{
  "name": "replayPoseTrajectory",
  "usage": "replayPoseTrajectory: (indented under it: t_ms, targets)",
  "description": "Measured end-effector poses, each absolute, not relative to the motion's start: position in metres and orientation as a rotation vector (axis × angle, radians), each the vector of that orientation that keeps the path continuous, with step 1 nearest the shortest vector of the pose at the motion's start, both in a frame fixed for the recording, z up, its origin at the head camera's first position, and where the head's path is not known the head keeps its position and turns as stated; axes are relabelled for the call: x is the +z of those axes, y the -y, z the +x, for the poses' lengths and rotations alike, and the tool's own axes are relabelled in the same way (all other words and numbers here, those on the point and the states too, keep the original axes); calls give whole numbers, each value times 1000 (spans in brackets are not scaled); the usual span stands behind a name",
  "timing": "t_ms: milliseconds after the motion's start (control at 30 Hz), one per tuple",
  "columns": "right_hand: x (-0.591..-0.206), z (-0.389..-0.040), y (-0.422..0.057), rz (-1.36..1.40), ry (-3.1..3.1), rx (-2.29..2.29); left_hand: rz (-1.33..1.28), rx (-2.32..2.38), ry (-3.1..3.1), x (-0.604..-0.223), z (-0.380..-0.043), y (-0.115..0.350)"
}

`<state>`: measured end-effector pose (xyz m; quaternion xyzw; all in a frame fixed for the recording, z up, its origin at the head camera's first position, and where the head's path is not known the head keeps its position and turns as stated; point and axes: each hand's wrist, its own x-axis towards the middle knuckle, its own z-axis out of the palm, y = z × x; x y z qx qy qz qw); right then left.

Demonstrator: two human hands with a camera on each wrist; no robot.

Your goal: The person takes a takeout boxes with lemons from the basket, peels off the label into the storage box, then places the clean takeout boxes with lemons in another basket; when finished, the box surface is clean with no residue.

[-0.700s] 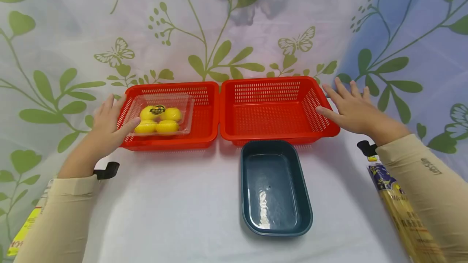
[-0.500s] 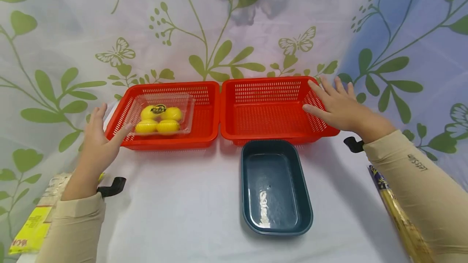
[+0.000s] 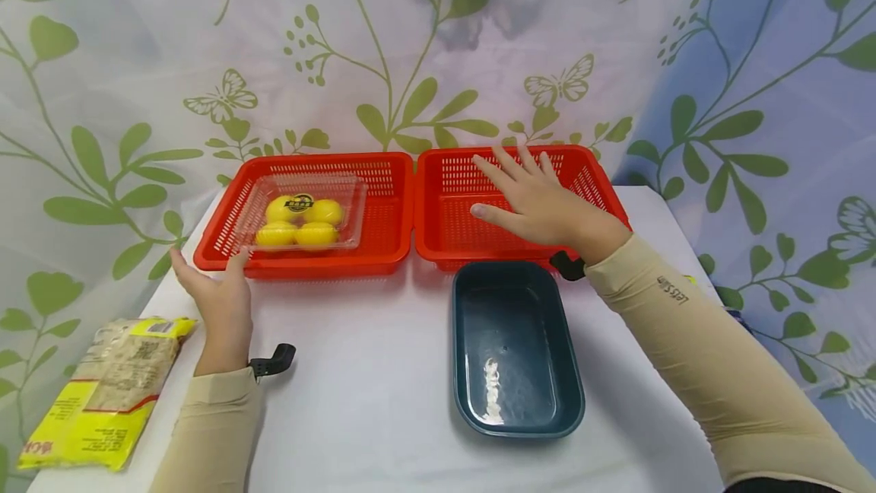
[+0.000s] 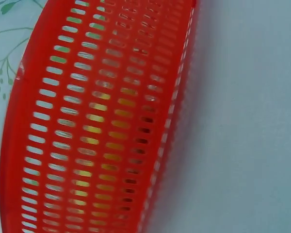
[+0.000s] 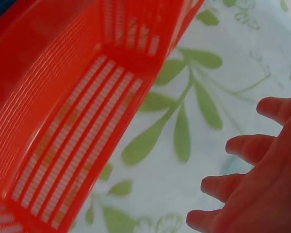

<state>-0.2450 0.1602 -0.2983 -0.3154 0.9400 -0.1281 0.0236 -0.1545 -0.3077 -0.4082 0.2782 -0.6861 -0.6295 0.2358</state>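
Note:
My right hand (image 3: pixel 541 204), fingers spread, is over the right red basket (image 3: pixel 448 230); it holds nothing. In the right wrist view that hand (image 5: pixel 264 170) is beside a red basket (image 5: pixel 77 141). My left hand (image 3: pixel 222 306) has its thumb and fingers apart, just in front of the left red basket (image 3: pixel 383 227). Inside that basket lies a clear plastic box (image 3: pixel 352 208) with several yellow fruits (image 3: pixel 318 234). The left wrist view shows the slotted red basket wall (image 4: pixel 92 126), yellow showing through, and no hand.
A dark blue rectangular tub (image 3: pixel 513 356) stands in front of the right basket. On the left lies a yellow and clear packet (image 3: pixel 109 394). A leaf-patterned cloth (image 3: pixel 274 36) hangs behind the white table (image 3: pixel 356 379).
My right hand has moved left, from the right basket's outer edge to over it. My left hand has drawn back toward me and rightward, off the left basket's side. Baskets and tub stay put.

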Motion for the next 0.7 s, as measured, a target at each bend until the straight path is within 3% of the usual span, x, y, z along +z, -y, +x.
replayPoseTrajectory:
  t_ms: [233, 700]
  targets:
    - [-302, -247, -112, -1081, -2845, -445, 756, -1874, 1798, -418, -162, 311]
    - [-313, -251, -21, -1117, -2675, -596, 443, -2004, 1732, -427, -158, 315]
